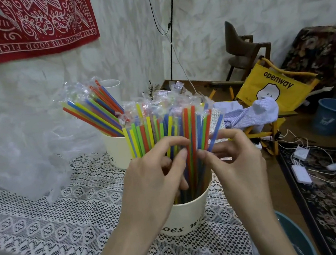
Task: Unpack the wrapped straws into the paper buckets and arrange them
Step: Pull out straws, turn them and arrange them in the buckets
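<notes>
**Both buckets filled with straws; sorting under way in the near one**

Two cream paper buckets stand on the lace-covered tabletop (47,222). The far bucket (116,149) holds a fan of wrapped straws (95,113) leaning up and to the left, their clear wrapper ends still on. The near bucket (191,211) is packed with a dense upright bunch of straws (167,125), also topped by crinkled clear wrapping. Judging from this, the loading looks largely done, and what remains is the arranging; whether any wrappers are meant to come off cannot be told here. Loose clear plastic (46,163) lies heaped at the left of the tabletop, against the wall.

The left hand (154,182) reaches into the bunch above the near bucket, fingers curled among the straws, thumb and forefinger closing on a few of them. The right hand (230,157) pinches a blue straw (214,134) at the right edge of the bunch, fingers bent round it.

For room: the near bucket sits close to the right edge of the tabletop, beyond which the floor drops away to a patterned rug (330,202) with cables and white adapters. A teal basin (299,238) is just below that edge, near the right forearm. The far bucket stands just behind and to the left of the near one, its leaning straws nearly meeting the upright bunch, so sideways sweeps to the left are tight. The near-left stretch of lace offers the most open room. A yellow folding chair (274,91) stands well apart on the far right.
</notes>
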